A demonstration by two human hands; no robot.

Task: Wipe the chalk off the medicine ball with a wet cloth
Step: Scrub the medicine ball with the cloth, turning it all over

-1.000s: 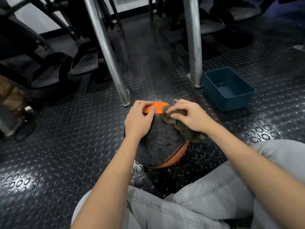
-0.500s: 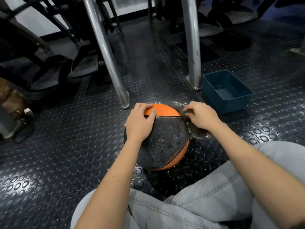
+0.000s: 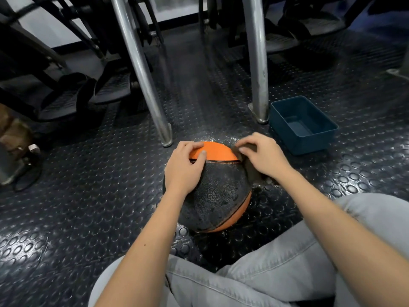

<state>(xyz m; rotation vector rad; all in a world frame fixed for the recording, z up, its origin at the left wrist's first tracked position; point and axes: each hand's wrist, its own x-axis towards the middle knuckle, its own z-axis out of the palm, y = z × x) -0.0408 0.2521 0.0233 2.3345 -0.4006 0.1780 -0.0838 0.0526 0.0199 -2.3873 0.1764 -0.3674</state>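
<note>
A black and orange medicine ball [image 3: 221, 191] sits on the studded rubber floor between my knees, its textured black panel looking wet. My left hand [image 3: 182, 167] rests on the ball's upper left, fingers curved over the orange top panel. My right hand [image 3: 260, 155] holds a dark wet cloth [image 3: 251, 170] against the ball's upper right side; most of the cloth is hidden under the hand.
A dark teal plastic tub [image 3: 303, 125] stands on the floor to the right of the ball. Two metal machine legs [image 3: 143, 85] [image 3: 256, 63] rise just beyond the ball. Foot pedals and dark equipment lie at the back left. My grey trouser legs [image 3: 265, 273] fill the bottom.
My right hand slid the cloth from the ball's top down to its right side, then back up a little toward the orange panel. The left hand stayed on the ball.
</note>
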